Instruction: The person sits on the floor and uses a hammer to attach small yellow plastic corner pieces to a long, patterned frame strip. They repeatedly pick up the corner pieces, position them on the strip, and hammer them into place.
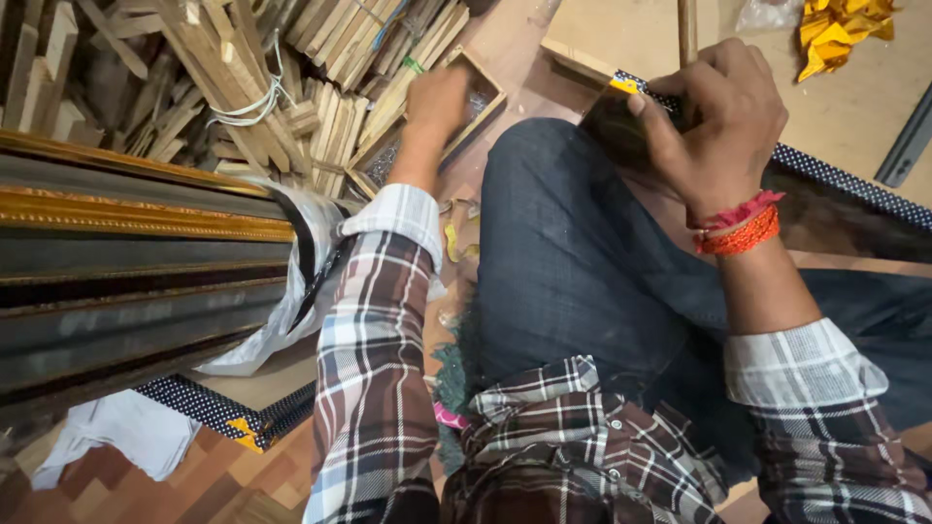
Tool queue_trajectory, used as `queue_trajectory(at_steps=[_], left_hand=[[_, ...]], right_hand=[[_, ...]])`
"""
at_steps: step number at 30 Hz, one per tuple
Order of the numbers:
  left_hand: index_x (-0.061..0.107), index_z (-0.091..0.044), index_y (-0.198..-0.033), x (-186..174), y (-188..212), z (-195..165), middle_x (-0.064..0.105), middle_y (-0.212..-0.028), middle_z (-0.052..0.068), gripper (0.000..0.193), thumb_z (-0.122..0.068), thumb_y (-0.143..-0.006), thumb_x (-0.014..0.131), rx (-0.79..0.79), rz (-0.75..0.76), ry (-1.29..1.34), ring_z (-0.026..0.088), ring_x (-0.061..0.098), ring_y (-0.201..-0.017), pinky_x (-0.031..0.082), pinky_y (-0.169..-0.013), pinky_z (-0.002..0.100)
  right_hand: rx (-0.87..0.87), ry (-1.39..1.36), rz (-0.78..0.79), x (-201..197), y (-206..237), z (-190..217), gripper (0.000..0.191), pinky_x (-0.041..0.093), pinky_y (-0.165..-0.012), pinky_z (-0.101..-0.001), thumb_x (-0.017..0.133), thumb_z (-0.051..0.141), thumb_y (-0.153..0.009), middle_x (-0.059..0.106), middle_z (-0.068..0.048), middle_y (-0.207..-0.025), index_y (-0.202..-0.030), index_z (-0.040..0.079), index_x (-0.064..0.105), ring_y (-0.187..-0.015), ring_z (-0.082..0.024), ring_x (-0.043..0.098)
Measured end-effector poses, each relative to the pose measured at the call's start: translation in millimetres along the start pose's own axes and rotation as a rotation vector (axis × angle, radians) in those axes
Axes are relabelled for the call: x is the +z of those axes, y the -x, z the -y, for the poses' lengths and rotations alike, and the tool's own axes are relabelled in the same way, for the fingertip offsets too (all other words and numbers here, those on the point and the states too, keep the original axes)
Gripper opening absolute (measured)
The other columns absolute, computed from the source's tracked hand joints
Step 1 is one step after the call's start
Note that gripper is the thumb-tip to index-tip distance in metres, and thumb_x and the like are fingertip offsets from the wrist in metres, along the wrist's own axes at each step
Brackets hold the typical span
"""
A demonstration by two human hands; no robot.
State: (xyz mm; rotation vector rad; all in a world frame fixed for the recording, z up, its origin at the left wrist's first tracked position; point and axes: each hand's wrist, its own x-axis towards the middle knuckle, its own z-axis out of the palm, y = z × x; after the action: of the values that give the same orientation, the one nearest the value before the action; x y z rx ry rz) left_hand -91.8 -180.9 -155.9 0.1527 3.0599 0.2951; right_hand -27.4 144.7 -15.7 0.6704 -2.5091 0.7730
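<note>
Floor: wooden parquet floor (209,475) under a seated person in dark jeans and a plaid shirt with rolled cuffs.
Frame piece: dark moulding with a white-dotted edge (835,199), lying across the raised knee and running out to the right past the right hand.
Right hand: right hand (714,121) closed around the near end of the frame piece, fingers curled over its top, thumb pressed on the side (red and orange threads at the wrist).
Left hand: left hand (437,97) reached forward, well apart from the right one, resting in a small wooden box (481,97); fingers are hidden from here, so I cannot tell whether it grips anything.
Around the left hand: bundled wooden strips (243,68) just left of and beyond it, some tied with white cord.
Nearer the body, left: stacked gold and dark mouldings (126,262), partly wrapped in plastic.
Beyond the right hand: yellow crumpled wrapper (840,34) on a pale board (621,34).
</note>
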Motion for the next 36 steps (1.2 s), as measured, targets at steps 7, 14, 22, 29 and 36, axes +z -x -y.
queue_trajectory(at_steps=[7,14,22,29,36], left_hand=[[0.076,-0.015,-0.096,38,19,36,0.074,-0.100,0.018,0.015,-0.011,-0.082,0.069,0.095,0.204,-0.026,0.037,0.071,-0.098,0.055,-0.082,0.050],[0.074,-0.016,-0.098,27,12,34,0.072,-0.102,0.017,0.025,-0.009,-0.074,0.070,0.123,0.336,-0.031,0.039,0.069,-0.097,0.054,-0.079,0.050],[0.072,-0.015,-0.106,18,31,25,0.074,-0.099,0.014,0.019,-0.023,-0.089,0.073,-0.058,-0.006,0.294,0.038,0.069,-0.097,0.053,-0.081,0.051],[0.075,-0.009,-0.097,54,44,-1,0.071,-0.101,0.017,0.026,-0.026,-0.077,0.076,-0.108,-0.250,0.159,0.040,0.070,-0.085,0.054,-0.071,0.051],[0.074,-0.012,-0.099,72,35,-29,0.071,-0.093,0.016,0.013,-0.016,-0.087,0.072,-0.033,-0.228,0.080,0.038,0.072,-0.084,0.055,-0.070,0.051]], right_hand=[[0.035,-0.006,0.020,1,5,-3,0.018,0.045,-0.074,-0.0381,0.085,0.021,-0.092,0.054,-0.007,-0.089,-0.092,0.008,0.074,-0.088,-0.027,0.057],[0.042,-0.020,0.005,3,8,-5,0.017,0.046,-0.077,-0.0406,0.084,0.022,-0.091,0.056,-0.007,-0.090,-0.091,0.008,0.074,-0.089,-0.028,0.058],[-0.010,0.000,-0.019,-1,4,1,0.021,0.046,-0.076,-0.0406,0.086,0.021,-0.092,0.055,-0.009,-0.090,-0.090,0.006,0.071,-0.091,-0.030,0.058],[-0.013,0.001,-0.023,-5,2,9,0.022,0.045,-0.075,-0.0406,0.089,0.020,-0.090,0.053,-0.008,-0.087,-0.091,0.006,0.071,-0.091,-0.029,0.057],[0.016,0.000,-0.020,-7,-1,10,0.020,0.044,-0.075,-0.0409,0.087,0.020,-0.089,0.053,-0.008,-0.087,-0.091,0.007,0.072,-0.087,-0.028,0.057]])
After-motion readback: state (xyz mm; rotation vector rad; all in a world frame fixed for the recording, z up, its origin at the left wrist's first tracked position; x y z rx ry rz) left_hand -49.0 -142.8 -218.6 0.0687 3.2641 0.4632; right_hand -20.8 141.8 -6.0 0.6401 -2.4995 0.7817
